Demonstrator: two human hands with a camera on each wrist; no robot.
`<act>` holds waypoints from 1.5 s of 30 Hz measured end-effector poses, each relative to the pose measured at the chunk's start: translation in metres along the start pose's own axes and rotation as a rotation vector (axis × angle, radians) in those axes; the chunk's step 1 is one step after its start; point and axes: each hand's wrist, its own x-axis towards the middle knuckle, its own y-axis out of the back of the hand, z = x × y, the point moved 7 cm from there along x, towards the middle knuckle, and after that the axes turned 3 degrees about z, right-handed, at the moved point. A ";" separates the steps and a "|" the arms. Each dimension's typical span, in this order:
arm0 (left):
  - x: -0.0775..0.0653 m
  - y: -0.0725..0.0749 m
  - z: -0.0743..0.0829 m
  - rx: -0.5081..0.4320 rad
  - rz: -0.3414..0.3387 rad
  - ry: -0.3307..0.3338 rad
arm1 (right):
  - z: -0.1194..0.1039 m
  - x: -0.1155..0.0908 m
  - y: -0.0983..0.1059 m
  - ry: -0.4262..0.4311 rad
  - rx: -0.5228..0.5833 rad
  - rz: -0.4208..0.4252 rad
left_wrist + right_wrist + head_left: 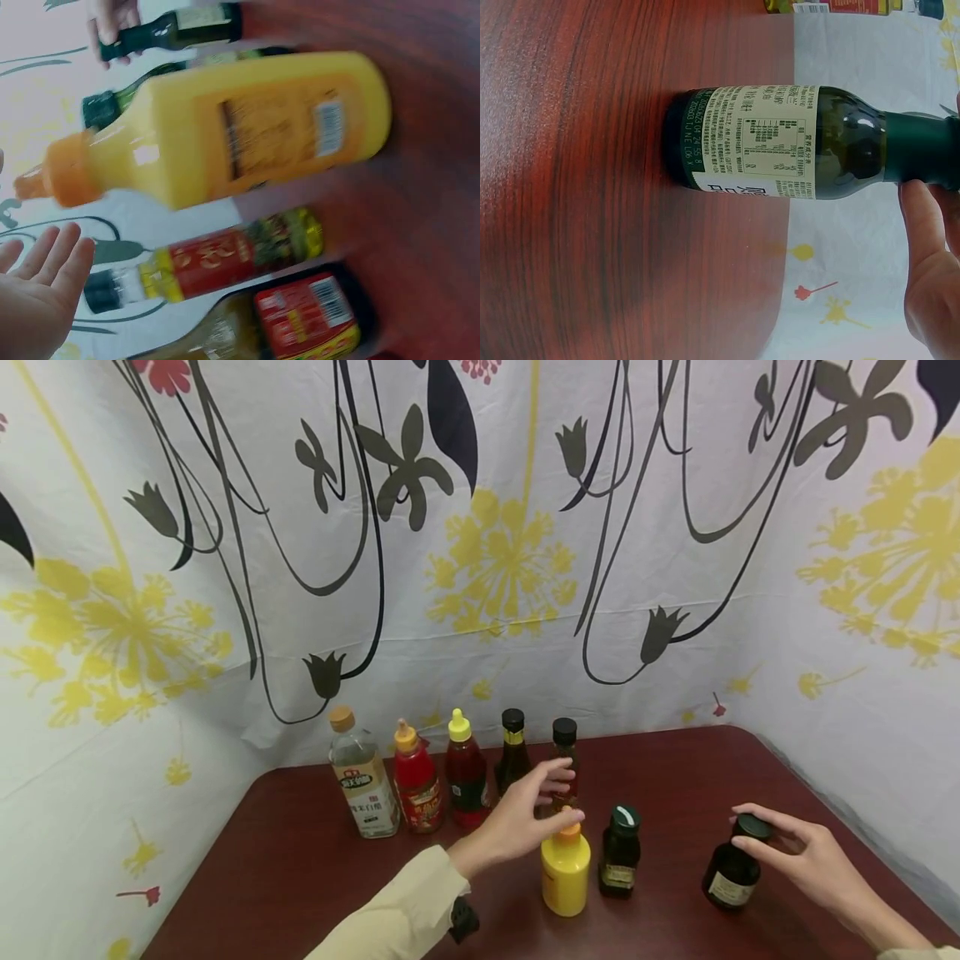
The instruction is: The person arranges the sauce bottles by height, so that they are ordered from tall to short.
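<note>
My right hand (810,860) holds a dark green glass bottle (731,877) by its capped neck at the right side of the table. The right wrist view shows that bottle's pale printed label (761,142) and green neck, with the fingers (924,225) at the neck. My left hand (517,822) is spread just left of a yellow squeeze bottle (566,872), its thumb overlapping the orange nozzle in the head view. From the left wrist, the yellow bottle's back label (277,135) faces me, and straight fingers (64,259) show near its nozzle.
Beside the yellow bottle stands another dark green bottle (619,856). Along the back are a clear bottle (367,793), two red squeeze bottles (420,793), and two black-capped bottles (513,764). A black object (463,918) shows below my left sleeve. Patterned cloth (495,635) borders the table (285,868).
</note>
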 end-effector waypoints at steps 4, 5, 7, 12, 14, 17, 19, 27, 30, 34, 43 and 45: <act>-0.010 -0.012 -0.014 -0.047 -0.034 0.053 | 0.001 0.000 0.001 -0.011 -0.003 0.003; -0.012 -0.015 -0.018 -0.049 -0.033 0.068 | 0.001 0.000 0.001 -0.017 -0.003 0.002; -0.016 -0.018 -0.024 -0.052 -0.024 0.095 | 0.001 0.000 0.000 -0.024 -0.003 0.003; -0.023 -0.024 -0.037 -0.076 0.018 0.142 | 0.001 -0.001 0.000 -0.022 0.002 0.006; -0.025 -0.025 -0.040 -0.080 0.037 0.164 | 0.000 -0.001 -0.001 -0.011 0.007 0.009; -0.027 -0.026 -0.045 -0.071 0.071 0.180 | -0.002 -0.001 -0.001 0.006 0.016 0.013; -0.028 -0.026 -0.048 -0.069 0.095 0.185 | -0.002 -0.001 -0.001 0.010 0.018 0.014; -0.029 -0.026 -0.050 -0.092 0.199 0.162 | -0.001 0.000 0.000 0.008 0.014 0.014; -0.029 -0.025 -0.048 -0.098 0.223 0.153 | 0.000 0.000 0.000 0.005 0.017 0.016; -0.028 -0.025 -0.046 -0.106 0.240 0.140 | 0.000 -0.001 0.001 -0.006 0.012 0.019; -0.019 -0.018 -0.041 -0.113 0.299 0.153 | -0.002 0.000 0.001 -0.009 -0.001 0.020; -0.014 -0.017 -0.039 -0.119 0.300 0.149 | -0.001 0.000 0.001 -0.007 0.003 0.020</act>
